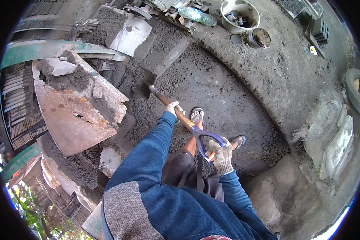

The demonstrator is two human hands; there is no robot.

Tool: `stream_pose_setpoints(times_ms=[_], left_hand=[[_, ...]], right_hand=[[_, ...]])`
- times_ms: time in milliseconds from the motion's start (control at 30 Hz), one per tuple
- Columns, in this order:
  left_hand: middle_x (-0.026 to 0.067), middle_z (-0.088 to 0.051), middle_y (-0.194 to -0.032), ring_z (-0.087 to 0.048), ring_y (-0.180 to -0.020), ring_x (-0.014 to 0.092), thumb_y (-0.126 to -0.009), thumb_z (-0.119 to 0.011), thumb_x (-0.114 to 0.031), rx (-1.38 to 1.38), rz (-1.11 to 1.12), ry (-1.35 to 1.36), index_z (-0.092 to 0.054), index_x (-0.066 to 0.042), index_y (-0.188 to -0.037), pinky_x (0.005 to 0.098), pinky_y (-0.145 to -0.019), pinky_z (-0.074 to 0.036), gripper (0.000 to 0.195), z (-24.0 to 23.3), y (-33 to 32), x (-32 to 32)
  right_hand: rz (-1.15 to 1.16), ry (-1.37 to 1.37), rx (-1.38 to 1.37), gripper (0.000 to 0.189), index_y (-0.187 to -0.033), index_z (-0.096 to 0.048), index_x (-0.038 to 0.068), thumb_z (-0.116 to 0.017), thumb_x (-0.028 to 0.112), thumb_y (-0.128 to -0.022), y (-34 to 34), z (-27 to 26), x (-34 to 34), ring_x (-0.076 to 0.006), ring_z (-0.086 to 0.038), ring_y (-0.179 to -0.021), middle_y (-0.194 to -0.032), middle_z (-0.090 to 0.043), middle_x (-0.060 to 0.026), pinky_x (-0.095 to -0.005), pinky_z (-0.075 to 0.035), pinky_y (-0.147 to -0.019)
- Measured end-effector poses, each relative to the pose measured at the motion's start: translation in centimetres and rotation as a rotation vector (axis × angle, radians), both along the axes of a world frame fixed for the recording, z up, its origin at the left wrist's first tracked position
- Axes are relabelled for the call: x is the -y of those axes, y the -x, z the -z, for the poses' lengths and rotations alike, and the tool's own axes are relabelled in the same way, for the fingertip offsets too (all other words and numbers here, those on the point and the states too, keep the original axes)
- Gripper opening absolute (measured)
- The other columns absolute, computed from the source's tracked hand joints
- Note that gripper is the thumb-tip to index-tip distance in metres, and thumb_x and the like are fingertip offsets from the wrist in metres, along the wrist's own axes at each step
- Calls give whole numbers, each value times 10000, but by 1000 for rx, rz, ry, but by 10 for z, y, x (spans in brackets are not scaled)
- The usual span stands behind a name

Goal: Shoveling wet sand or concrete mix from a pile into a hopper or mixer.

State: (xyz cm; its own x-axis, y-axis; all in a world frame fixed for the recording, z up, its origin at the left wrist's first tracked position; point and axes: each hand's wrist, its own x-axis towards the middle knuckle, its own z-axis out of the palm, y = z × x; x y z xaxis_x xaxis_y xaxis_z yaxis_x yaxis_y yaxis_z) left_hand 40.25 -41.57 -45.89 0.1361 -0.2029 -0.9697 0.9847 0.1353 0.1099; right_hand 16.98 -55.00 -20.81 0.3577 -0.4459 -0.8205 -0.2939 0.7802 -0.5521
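Note:
My left hand (175, 109), in a pale knit glove, is closed around the wooden shaft of a shovel (184, 120), on its lower part towards the blade. My right hand (221, 154), gloved too, grips the purple D-shaped handle at the shaft's other end. The metal blade (145, 84) points away to the upper left, over dark, crumbly sand or mortar mix (141, 115). Whether the blade touches the material I cannot tell. Both of my feet, in sandals, stand on the grey floor (219, 87) beside the shovel.
Left stands a rusty, mortar-crusted metal machine part or chute (75, 117) with a green frame (45, 54). At the top are a white bucket (240, 16), a small can (259, 38) and a plastic bottle (197, 16). Sacks (337, 147) and a tyre (354, 87) lie right.

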Motion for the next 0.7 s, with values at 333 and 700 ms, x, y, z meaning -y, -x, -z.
stream_pose_setpoints(times_ms=[333, 700], left_hand=[[-22, -455, -499, -440, -440, 201, -811, -567, -295, 103, -205, 455, -454, -159, -596, 395, -530, -433, 278, -24, -49, 1], [14, -481, -602, -491, -529, 213, -782, -598, -209, 57, -8, -213, -454, -135, -672, 442, -639, -477, 196, -27, -40, 6]], right_hand=[[-611, 500, 91, 221, -886, -632, 30, -693, 160, -718, -42, -14, 25, -199, -627, -642, -722, -626, -94, -316, -499, -601], [-24, -42, 92, 84, -773, -567, -17, -609, 43, -732, -18, 15, 16, -157, -528, -429, -574, -564, -74, -281, -439, -423]])
